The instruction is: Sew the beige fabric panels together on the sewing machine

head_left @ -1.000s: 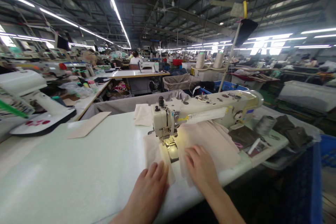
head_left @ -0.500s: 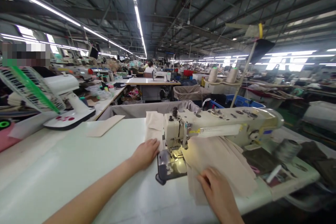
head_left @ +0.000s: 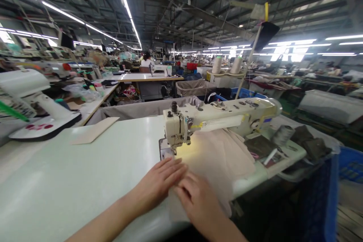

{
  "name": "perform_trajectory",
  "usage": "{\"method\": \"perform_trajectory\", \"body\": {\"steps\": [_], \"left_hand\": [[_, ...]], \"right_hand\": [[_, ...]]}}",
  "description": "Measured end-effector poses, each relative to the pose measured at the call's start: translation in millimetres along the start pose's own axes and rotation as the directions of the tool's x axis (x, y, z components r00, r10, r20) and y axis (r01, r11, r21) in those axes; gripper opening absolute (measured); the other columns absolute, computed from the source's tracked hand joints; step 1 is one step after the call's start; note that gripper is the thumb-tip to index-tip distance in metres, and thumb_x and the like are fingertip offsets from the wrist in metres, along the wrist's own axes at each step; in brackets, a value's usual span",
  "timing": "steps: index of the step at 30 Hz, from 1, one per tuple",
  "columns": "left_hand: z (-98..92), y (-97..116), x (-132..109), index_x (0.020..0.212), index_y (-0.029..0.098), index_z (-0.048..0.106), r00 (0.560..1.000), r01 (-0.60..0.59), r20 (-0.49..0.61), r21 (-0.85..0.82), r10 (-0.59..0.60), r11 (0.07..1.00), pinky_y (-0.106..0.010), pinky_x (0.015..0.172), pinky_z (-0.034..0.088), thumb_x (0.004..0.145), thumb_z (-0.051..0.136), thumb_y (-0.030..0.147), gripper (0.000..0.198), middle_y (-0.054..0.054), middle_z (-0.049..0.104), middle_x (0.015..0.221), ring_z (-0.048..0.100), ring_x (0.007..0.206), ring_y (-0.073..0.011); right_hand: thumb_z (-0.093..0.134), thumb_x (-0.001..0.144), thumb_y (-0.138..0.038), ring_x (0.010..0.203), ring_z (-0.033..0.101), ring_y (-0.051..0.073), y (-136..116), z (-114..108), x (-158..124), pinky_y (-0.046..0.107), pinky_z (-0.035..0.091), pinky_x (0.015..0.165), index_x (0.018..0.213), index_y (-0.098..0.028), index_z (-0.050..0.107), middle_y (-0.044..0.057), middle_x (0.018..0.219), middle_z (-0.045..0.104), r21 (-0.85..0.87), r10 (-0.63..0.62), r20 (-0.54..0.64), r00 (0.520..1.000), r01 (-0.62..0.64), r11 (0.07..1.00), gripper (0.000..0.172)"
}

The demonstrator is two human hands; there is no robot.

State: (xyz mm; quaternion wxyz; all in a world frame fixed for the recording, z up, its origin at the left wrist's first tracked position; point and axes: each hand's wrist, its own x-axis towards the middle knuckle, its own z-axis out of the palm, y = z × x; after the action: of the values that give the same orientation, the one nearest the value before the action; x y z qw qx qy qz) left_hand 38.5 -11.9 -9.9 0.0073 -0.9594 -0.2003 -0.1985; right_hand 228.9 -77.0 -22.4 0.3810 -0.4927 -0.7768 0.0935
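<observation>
In front of the needle of the cream sewing machine (head_left: 221, 115), my two hands meet over a piece of beige fabric (head_left: 215, 159). My left hand (head_left: 167, 176) lies with its fingers stretched out close to the presser foot (head_left: 174, 150), on the fabric's left edge. Touching it from the right, my right hand (head_left: 197, 196) has its fingers curled and pinched on the near edge of the cloth. Beige fabric spreads beneath the machine arm, lit yellow by its lamp. My hands hide most of the needle plate.
A flat beige piece (head_left: 96, 130) lies on the pale green table (head_left: 113, 170). Left of it stands a white fan (head_left: 42, 109). Right of the machine are a grey thread cone (head_left: 283, 135) and dark cloth (head_left: 261, 145). A blue crate (head_left: 330, 196) stands at lower right.
My left hand has moved right from beside the machine head to the front of the needle, meeting my right hand. The beige strip beside the head is gone from there. The view has turned right.
</observation>
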Motion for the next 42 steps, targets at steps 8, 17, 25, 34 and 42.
{"method": "perform_trajectory", "body": {"steps": [8,17,25,34,42], "left_hand": [[-12.8,-7,-70,0.138,0.03,0.059,0.983,0.097,0.171,-0.178,-0.066,0.979,-0.039,0.108,0.053,0.098,0.053,0.025,0.04,-0.005,0.061,0.144,0.058,0.133,-0.0256],[-44.8,-6,-108,0.154,0.038,0.04,0.968,0.108,0.233,-0.025,-0.099,0.994,-0.031,0.11,0.049,0.1,0.05,0.028,0.056,0.002,0.05,0.153,0.055,0.135,-0.0224],[-34.5,13,-99,0.159,0.036,0.028,0.956,0.177,0.214,0.119,-0.199,0.977,-0.038,0.106,0.054,0.087,0.059,0.028,0.079,-0.001,0.051,0.153,0.057,0.132,-0.0304],[-17.3,21,-113,0.159,0.037,0.025,0.968,0.168,0.149,0.221,-0.204,0.961,-0.042,0.117,0.039,0.092,0.046,0.02,0.072,0.004,0.042,0.159,0.049,0.141,-0.0265],[-18.3,27,-112,0.159,0.035,0.027,0.963,0.215,0.131,0.165,-0.237,0.963,-0.036,0.112,0.047,0.082,0.046,0.004,0.085,0.002,0.042,0.159,0.051,0.139,-0.0236]], "right_hand": [[0.07,0.093,-0.041,0.1,0.067,0.02,-4,1,-15,0.028,0.051,0.09,0.111,-0.02,0.07,0.005,0.109,0.071,0.235,-0.075,0.297,0.952,0.003,0.972,0.027],[0.06,0.099,-0.047,0.125,0.058,0.03,57,-29,-12,0.044,0.045,0.107,0.135,-0.018,0.059,0.015,0.134,0.063,-0.099,0.071,0.131,0.989,-0.058,0.993,0.047],[0.072,0.088,-0.022,0.091,0.066,0.027,56,-23,19,0.034,0.048,0.079,0.086,-0.018,0.065,0.007,0.089,0.069,-0.448,0.381,0.003,0.925,-0.339,0.827,0.008],[0.053,0.099,-0.025,0.077,0.069,0.024,77,-72,34,0.03,0.042,0.066,0.094,-0.021,0.067,0.005,0.083,0.073,-0.414,0.432,-0.088,0.897,-0.428,0.804,0.015],[0.062,0.095,-0.045,0.125,0.058,0.031,60,-91,31,0.045,0.044,0.107,0.13,-0.018,0.063,0.015,0.132,0.064,-0.196,0.12,-0.083,0.989,-0.134,0.971,0.044]]}}
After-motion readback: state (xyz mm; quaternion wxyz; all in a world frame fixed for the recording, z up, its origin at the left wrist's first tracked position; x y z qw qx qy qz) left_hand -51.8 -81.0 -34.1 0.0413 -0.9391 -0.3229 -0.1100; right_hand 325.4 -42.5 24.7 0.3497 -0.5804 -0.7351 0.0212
